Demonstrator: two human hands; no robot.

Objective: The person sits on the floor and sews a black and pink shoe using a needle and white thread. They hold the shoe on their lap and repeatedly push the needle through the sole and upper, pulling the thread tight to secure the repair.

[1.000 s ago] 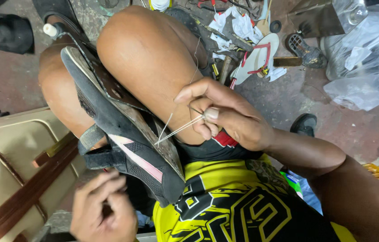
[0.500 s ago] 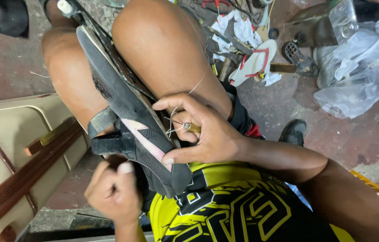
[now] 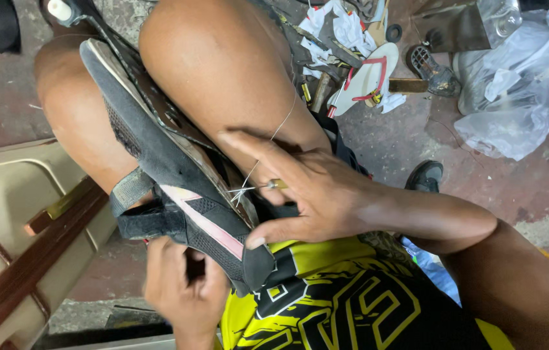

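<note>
A black sandal (image 3: 177,188) with a pink stripe and a grey strap lies wedged between my bare knees, sole edge up. My right hand (image 3: 307,191) rests against its side and grips a stitching awl (image 3: 268,186) whose metal tip enters the sole edge. A pale thread (image 3: 281,123) runs from the awl up over my right thigh. Under the sandal's heel, my left hand (image 3: 183,288) is curled closed against the shoe; what it pinches is hidden.
A beige suitcase (image 3: 8,220) with brown trim sits at the left. On the ground beyond my knees lie a white flip-flop with red straps (image 3: 368,78), scattered tools and scraps, and clear plastic bags (image 3: 521,91). A dark shoe (image 3: 425,175) lies by my right forearm.
My right hand came down from pulling the thread taut and now presses the awl into the sole edge. My left hand shifted right under the heel.
</note>
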